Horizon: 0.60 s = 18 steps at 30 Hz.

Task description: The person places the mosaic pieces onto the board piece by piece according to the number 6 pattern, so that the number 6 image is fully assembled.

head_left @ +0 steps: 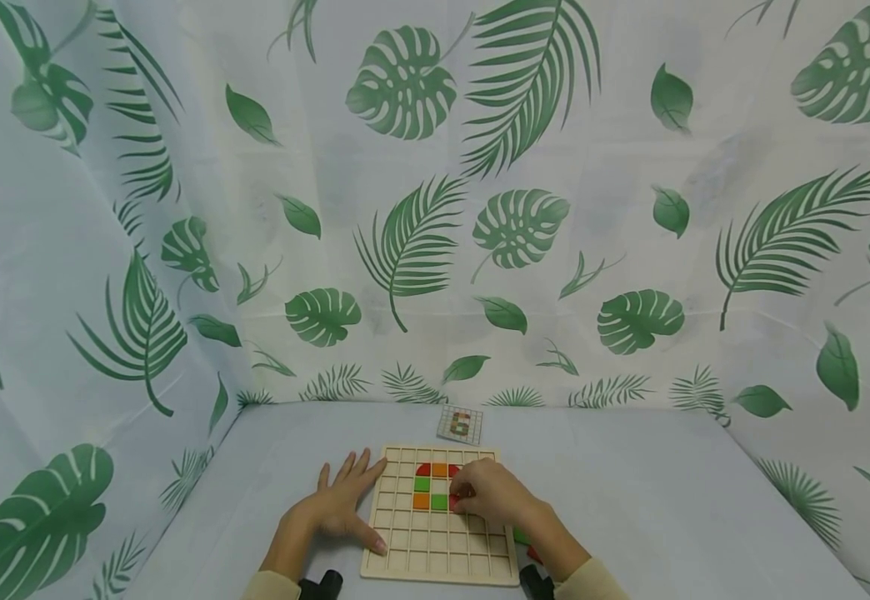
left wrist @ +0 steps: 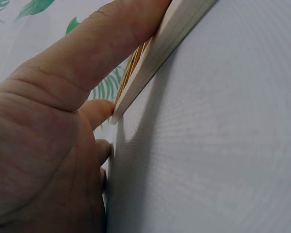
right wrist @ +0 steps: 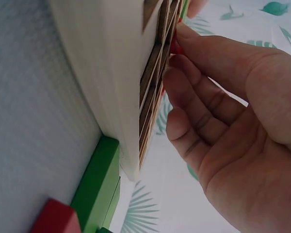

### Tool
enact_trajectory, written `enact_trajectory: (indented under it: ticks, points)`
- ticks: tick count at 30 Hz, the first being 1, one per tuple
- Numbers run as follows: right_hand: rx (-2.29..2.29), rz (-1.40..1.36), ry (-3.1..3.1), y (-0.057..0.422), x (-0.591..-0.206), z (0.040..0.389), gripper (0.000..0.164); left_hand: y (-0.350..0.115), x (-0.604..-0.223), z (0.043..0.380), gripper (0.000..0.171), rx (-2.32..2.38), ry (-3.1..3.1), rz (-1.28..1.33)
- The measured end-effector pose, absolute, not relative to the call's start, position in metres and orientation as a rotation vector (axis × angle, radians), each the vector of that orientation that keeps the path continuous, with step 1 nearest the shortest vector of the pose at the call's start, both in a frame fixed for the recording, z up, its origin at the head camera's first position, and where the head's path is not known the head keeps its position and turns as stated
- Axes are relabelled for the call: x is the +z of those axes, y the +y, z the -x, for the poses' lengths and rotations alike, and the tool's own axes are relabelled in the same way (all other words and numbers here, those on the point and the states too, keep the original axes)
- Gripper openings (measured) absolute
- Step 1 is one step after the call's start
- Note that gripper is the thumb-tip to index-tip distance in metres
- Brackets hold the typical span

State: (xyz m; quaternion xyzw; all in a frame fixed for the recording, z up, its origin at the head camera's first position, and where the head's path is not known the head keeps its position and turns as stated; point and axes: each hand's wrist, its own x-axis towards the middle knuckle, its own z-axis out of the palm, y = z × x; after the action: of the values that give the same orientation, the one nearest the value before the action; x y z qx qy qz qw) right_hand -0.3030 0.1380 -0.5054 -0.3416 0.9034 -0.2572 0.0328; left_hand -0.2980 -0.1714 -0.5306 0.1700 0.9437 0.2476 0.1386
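A wooden grid board (head_left: 442,577) lies flat on the table. My left hand (head_left: 337,504) rests along its left side with fingers spread, the thumb on the frame near the front corner. In the left wrist view, the thumb (left wrist: 82,53) lies against the board's edge (left wrist: 160,51). Over the grid, my right hand (head_left: 491,492) pinches a small red block (right wrist: 176,47) between thumb and fingertips, right at the cells. Around it sit a red rounded block (head_left: 423,470), orange blocks (head_left: 439,470) and green blocks (head_left: 422,483). The fingers partly hide the right side of this group.
Behind the board lies a small pattern card (head_left: 460,424) with a coloured grid figure. Loose green (right wrist: 97,182) and red (right wrist: 56,217) blocks lie beside the board's right edge, partly under the right forearm. A leaf-print curtain (head_left: 555,350) hangs behind the table.
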Motion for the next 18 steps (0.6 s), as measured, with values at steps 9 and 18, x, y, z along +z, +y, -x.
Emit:
enact_trajectory:
  ticks: [9, 18]
  points:
    - [-0.753, 1.064, 2.791, 0.1374, -0.5051, 0.3031, 0.007, -0.172, -0.5278, 0.2973, 0.137, 0.707, 2.727, -0.495]
    - [-0.749, 1.05, 2.757, 0.14, -0.4987, 0.2991, 0.013, -0.1712, -0.5288, 0.2976, 0.137, 0.708, 2.723, -0.493]
